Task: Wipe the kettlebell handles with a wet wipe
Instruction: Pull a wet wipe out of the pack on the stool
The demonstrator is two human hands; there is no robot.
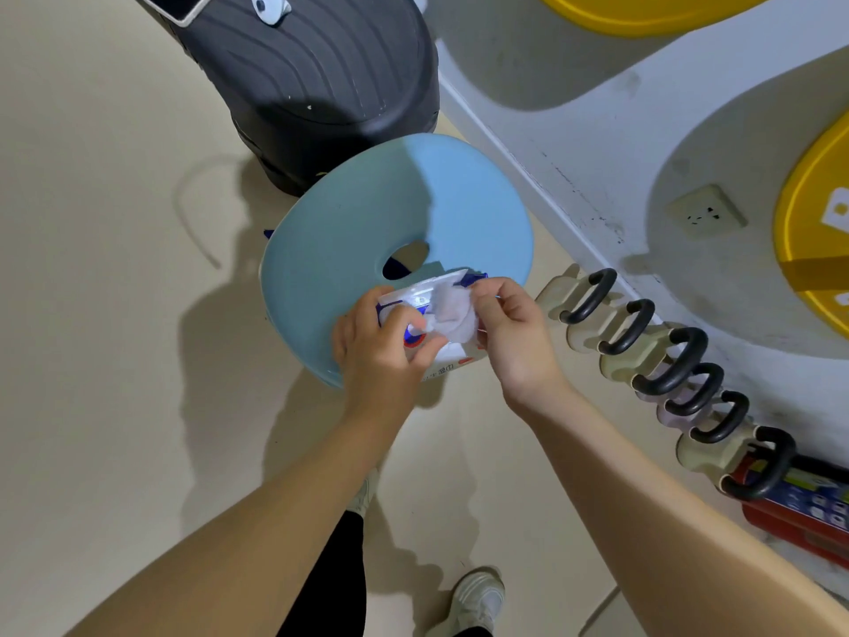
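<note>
A white pack of wet wipes lies on a light blue stool. My left hand grips the pack and holds it down. My right hand pinches a white wet wipe that sticks up out of the pack's opening. Along the wall to the right stands a row of several pale kettlebells with black handles, apart from both hands.
A black ribbed machine base stands behind the stool. The white wall carries yellow discs and a socket. A red box lies at the row's near end. My shoes are on the beige floor.
</note>
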